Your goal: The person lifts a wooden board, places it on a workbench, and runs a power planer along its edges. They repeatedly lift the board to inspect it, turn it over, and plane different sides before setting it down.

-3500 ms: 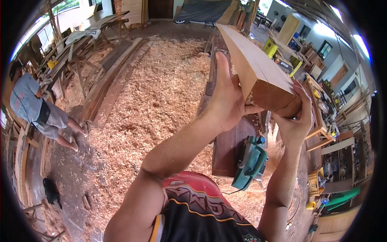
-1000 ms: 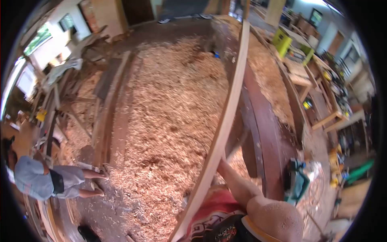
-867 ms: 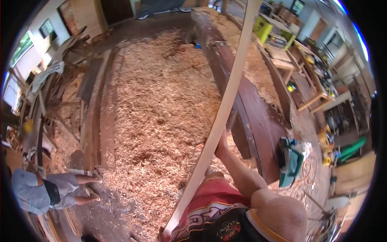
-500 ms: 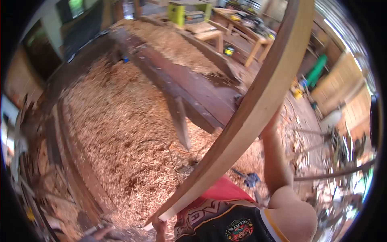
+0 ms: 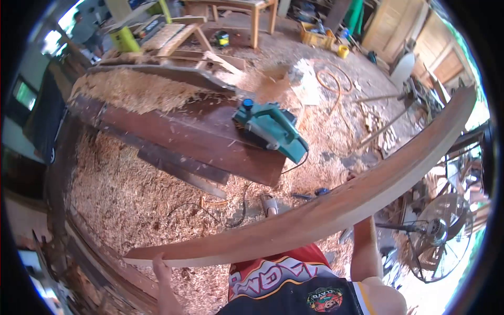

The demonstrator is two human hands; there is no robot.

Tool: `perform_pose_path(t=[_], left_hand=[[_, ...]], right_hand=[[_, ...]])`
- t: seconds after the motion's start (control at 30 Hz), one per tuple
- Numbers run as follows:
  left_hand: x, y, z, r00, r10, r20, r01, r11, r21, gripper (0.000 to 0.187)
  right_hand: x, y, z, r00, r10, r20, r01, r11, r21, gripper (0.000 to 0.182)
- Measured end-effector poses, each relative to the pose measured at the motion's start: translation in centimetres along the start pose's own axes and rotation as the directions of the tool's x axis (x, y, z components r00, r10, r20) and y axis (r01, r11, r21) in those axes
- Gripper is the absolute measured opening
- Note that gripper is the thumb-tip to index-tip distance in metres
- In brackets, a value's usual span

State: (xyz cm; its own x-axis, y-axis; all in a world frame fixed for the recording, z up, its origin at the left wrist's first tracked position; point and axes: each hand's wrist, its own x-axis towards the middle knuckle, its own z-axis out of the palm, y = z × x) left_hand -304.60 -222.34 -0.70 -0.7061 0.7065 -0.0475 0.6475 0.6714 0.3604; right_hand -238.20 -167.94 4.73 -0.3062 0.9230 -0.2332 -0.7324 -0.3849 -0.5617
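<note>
A long wooden board (image 5: pixel 294 223) lies across the front of my body, its right end higher than its left. Near its left end, my left hand (image 5: pixel 161 266) grips the lower edge. My right hand (image 5: pixel 350 177) holds the board right of its middle. Most of that hand is hidden behind the wood, with the forearm coming up from below. Beyond the board, a green electric planer (image 5: pixel 275 128) rests on the end of a dark reddish-brown workbench (image 5: pixel 184 128), touched by neither hand.
Wood shavings (image 5: pixel 121 194) cover the floor around the bench. A standing fan (image 5: pixel 438 228) is at the right, below the board's raised end. An orange cord (image 5: pixel 336 86) curls over the floor. At the back are a yellow crate (image 5: pixel 316 35), a wooden table (image 5: pixel 257 23) and a person (image 5: pixel 85 32).
The board has swung from a steep slant to a flatter slope, both hands still on it. My view has turned, and the planer and fan now show fully.
</note>
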Motion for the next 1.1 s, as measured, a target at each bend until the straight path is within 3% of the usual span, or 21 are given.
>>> perform_pose_path(t=[0.1,0.17,0.23,0.4,0.43,0.5,0.53,0.57,0.67,0.7,0.8,0.87,0.9,0.93,0.97,1.0,1.03,1.07,1.1], left_hand=[[7.9,2.8,-3.7,0.999,0.044,0.026,-0.046,0.995,0.088,0.031],[12.6,4.9,-6.5,0.987,0.159,0.036,-0.163,0.967,0.197,0.032],[16.7,8.7,-9.2,0.99,0.107,0.092,-0.131,0.941,0.313,0.031],[26.2,15.9,-13.0,0.973,0.209,0.096,-0.23,0.847,0.479,0.03],[28.1,17.1,-13.3,0.967,0.233,0.101,-0.252,0.83,0.498,0.03],[31.8,19.0,-13.8,0.932,0.345,0.114,-0.359,0.823,0.441,0.029],[33.5,20.5,-14.0,0.941,0.309,0.138,-0.337,0.814,0.474,0.029],[35.0,21.7,-14.0,0.948,0.273,0.163,-0.318,0.803,0.505,0.028],[39.9,21.8,-13.5,0.93,0.313,0.194,-0.368,0.768,0.525,0.029],[41.3,21.7,-13.1,0.923,0.329,0.198,-0.383,0.759,0.527,0.029],[45.3,21.1,-11.2,0.904,0.362,0.227,-0.427,0.753,0.5,0.029],[46.7,21.5,-10.6,0.896,0.353,0.268,-0.441,0.77,0.462,0.028],[47.8,20.0,-9.2,0.864,0.437,0.249,-0.502,0.767,0.398,0.029],[48.9,18.6,-8.6,0.836,0.508,0.208,-0.549,0.76,0.348,0.029],[48.7,20.4,-9.0,0.866,0.454,0.211,-0.501,0.792,0.349,0.029],[49.3,19.9,-8.7,0.829,0.52,0.207,-0.56,0.761,0.329,0.03],[50.1,18.9,-8.0,0.825,0.531,0.191,-0.56,0.73,0.392,0.029],[50.3,19.3,-8.2,0.819,0.542,0.19,-0.566,0.706,0.426,0.028],[50.2,19.3,-8.4,0.827,0.53,0.189,-0.554,0.709,0.436,0.026]], right_hand=[[0.0,3.8,-3.9,0.991,-0.019,-0.129,0.033,0.994,0.107,0.066],[0.5,6.1,-5.1,0.984,-0.017,-0.179,0.047,0.985,0.168,0.066],[1.8,8.1,-5.5,0.979,-0.023,-0.203,0.069,0.973,0.221,0.065],[5.7,12.1,-6.8,0.924,-0.046,-0.38,0.128,0.972,0.195,0.06],[6.5,13.1,-7.1,0.98,-0.114,-0.166,0.172,0.9,0.401,0.063],[7.2,14.4,-7.6,0.944,-0.067,-0.324,0.183,0.921,0.343,0.065],[7.7,15.1,-7.4,0.918,-0.042,-0.395,0.178,0.933,0.314,0.065],[8.1,15.0,-6.4,0.907,0.03,-0.419,0.155,0.903,0.401,0.065],[8.4,17.2,-8.8,0.925,-0.043,-0.377,0.162,0.943,0.289,0.063],[8.3,16.4,-7.0,0.94,-0.024,-0.341,0.163,0.909,0.384,0.063],[7.1,11.9,-0.1,0.681,-0.065,-0.73,0.172,0.982,0.073,0.065],[5.4,7.6,-2.9,0.623,-0.244,-0.743,-0.014,0.946,-0.323,0.067],[3.1,4.1,-5.8,0.621,-0.384,-0.683,-0.235,0.741,-0.63,0.071],[0.2,0.5,-8.7,0.69,-0.545,-0.477,-0.535,0.061,-0.843,0.075],[-2.8,-2.9,-11.2,0.78,-0.568,-0.264,-0.604,-0.57,-0.557,0.08],[-4.9,-5.8,-14.0,0.85,-0.527,-0.024,-0.505,-0.799,-0.327,0.086],[-2.0,-5.2,0.2,0.762,-0.529,-0.372,-0.639,-0.707,-0.303,0.086],[-4.9,-6.0,-6.2,0.737,-0.619,0.271,-0.536,-0.78,-0.322,0.082],[-4.8,-6.9,-6.2,0.718,-0.634,0.289,-0.553,-0.771,-0.317,0.081]])
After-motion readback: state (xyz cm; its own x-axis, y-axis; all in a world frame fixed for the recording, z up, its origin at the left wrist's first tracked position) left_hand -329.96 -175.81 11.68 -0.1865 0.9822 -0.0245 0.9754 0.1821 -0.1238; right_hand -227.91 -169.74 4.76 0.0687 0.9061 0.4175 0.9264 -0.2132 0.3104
